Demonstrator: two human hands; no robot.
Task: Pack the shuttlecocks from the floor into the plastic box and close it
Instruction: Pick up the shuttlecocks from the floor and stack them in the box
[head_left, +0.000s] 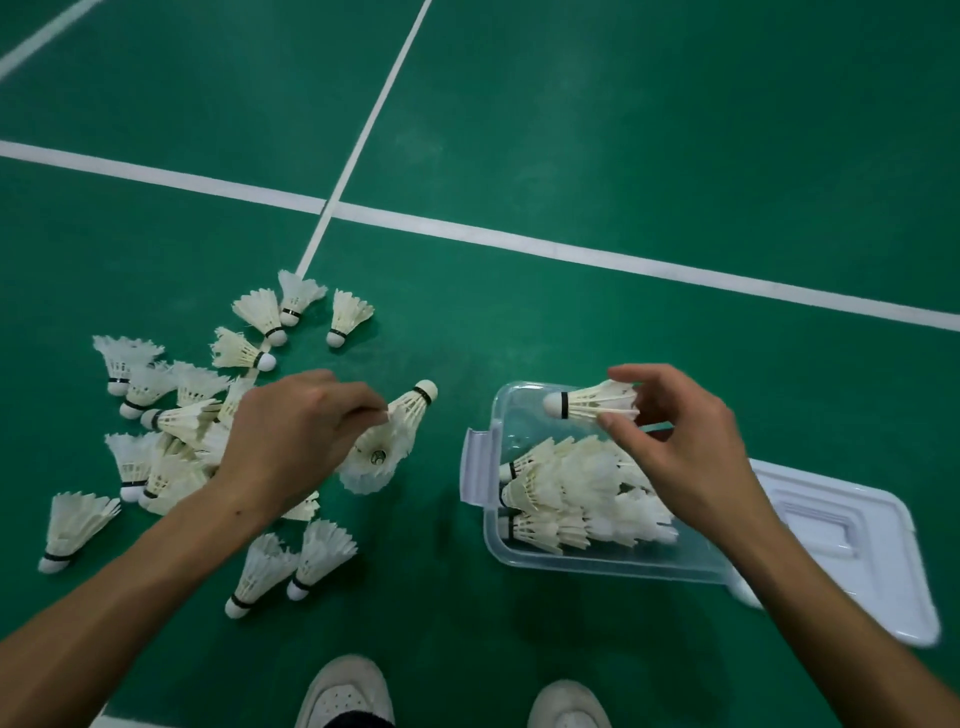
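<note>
Left hand (291, 431) pinching a shuttlecock (400, 421) off the floor pile (166, 426). Right hand (670, 441) gripping another shuttlecock (597, 401) over the open box (519, 545).

We see the left hand (298, 431) pinching a short stack of white feather shuttlecocks (387, 441) above the green court floor (623, 156), while the right hand (670, 441) holds a single white shuttlecock (592, 401) over the clear plastic box (597, 564), partly filled; its white lid (857, 545) lies beside.

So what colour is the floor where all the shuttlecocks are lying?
Green, with white court lines crossing it; the floor shows best in the head view.
</note>
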